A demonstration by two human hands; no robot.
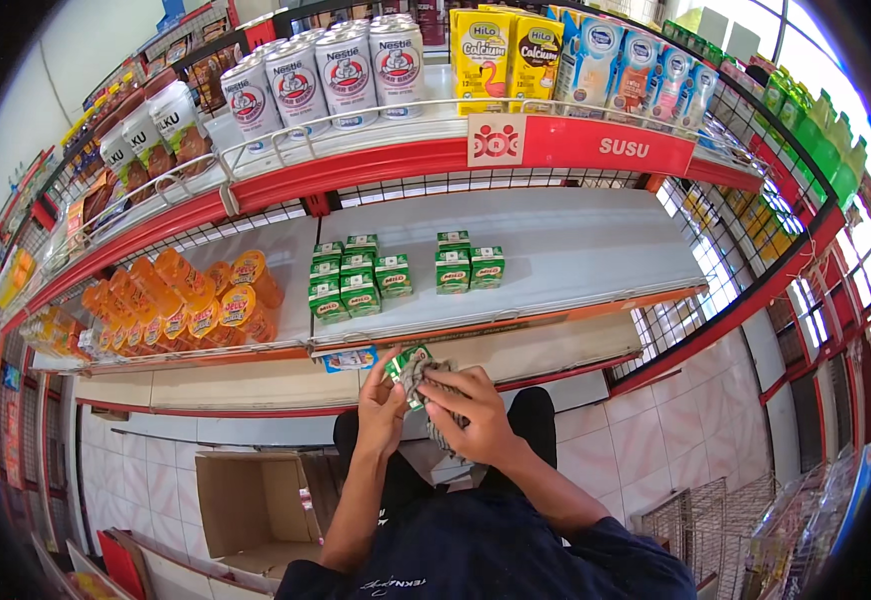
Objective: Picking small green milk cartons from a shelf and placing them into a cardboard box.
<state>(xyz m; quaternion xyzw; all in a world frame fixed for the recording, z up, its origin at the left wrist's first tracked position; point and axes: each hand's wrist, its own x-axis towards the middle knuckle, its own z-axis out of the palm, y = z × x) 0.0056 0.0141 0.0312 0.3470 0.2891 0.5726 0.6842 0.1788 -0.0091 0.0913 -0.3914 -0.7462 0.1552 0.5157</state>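
A small green Milo drink carton (414, 358) is held upright in my left hand (381, 412), in front of the shelf edge. My right hand (477, 416) grips a crumpled grey cloth (435, 382) and presses it against the carton, so most of the carton's front is covered. Just ahead, more green Milo cartons stand on the white middle shelf (585, 240). One block of cartons (360, 281) is at the left, and a smaller group of cartons (469, 264) stands apart to its right.
Orange jelly drink cups (195, 300) fill the shelf's left part. Above, a red-edged shelf (375, 154) holds Bear Brand cans (345, 75), HiLo cartons (507, 60) and other milk cartons. A cardboard box (255, 502) stands open on the floor at left. Wire racks (713, 525) are at lower right.
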